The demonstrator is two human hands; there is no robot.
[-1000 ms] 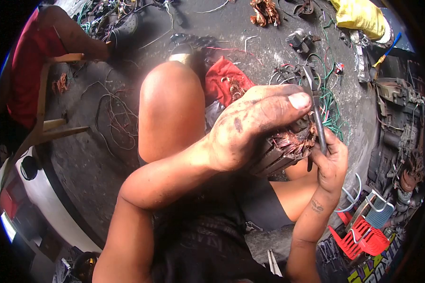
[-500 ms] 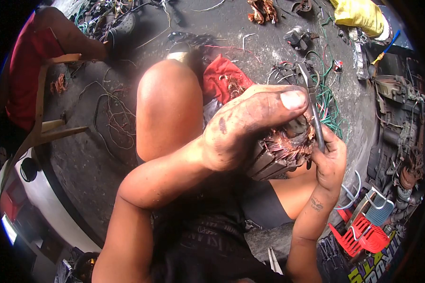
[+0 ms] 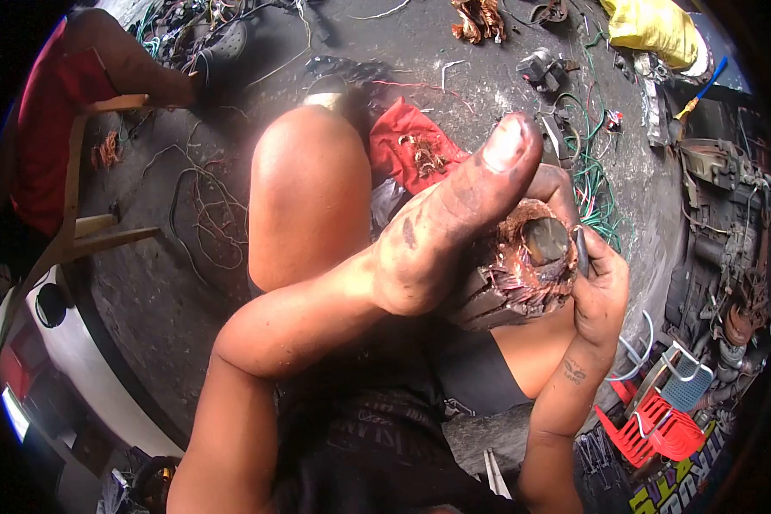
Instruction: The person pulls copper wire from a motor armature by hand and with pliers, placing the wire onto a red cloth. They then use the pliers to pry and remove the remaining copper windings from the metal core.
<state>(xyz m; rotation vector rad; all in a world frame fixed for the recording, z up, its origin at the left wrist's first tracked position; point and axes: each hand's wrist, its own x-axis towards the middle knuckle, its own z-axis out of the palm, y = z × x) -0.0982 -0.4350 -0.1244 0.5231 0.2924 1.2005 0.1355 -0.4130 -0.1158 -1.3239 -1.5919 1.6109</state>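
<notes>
A round, slotted metal core with frayed copper windings (image 3: 522,278) is held up over my lap, its round end facing the camera. My left hand (image 3: 454,214), dirty with grime, grips the core from the left, thumb raised and stretched upward, the other fingers mostly behind the core. On the right, my right hand (image 3: 600,278) is closed round a dark, thin metal tool (image 3: 582,248), whose tip is near the edge of the windings. Most of the tool is hidden by the fingers. Beyond the hands, a red cloth (image 3: 403,141) with copper scraps lies on the ground.
Green wires (image 3: 595,201) and a small metal part (image 3: 542,68) lie on the ground ahead. Machine parts (image 3: 715,248) line the right side, near a red plastic rack (image 3: 660,428). Another person's leg (image 3: 137,64) and a wooden chair (image 3: 77,188) are at the left.
My left thumb has lifted up off the tool and core. The tool has dropped lower, its long blade no longer upright across the windings. The core's round end shows more fully.
</notes>
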